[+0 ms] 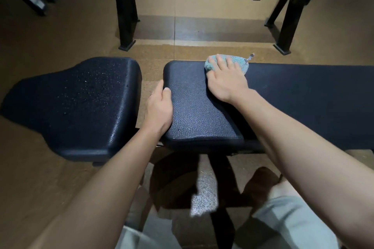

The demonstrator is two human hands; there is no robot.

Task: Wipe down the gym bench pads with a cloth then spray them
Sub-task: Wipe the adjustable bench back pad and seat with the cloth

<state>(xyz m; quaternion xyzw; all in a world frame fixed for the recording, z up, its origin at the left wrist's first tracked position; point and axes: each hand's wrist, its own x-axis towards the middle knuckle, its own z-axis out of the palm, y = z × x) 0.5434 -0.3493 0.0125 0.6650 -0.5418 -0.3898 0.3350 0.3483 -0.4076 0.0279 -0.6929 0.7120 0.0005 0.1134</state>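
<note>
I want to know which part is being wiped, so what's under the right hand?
Under the right hand lies a light blue cloth, pressed on the long bench pad near its far edge. The cloth's middle and the pad beneath it are covered, so not visible.

No readable text, label, brand, number or sign found anywhere in the head view.
</note>
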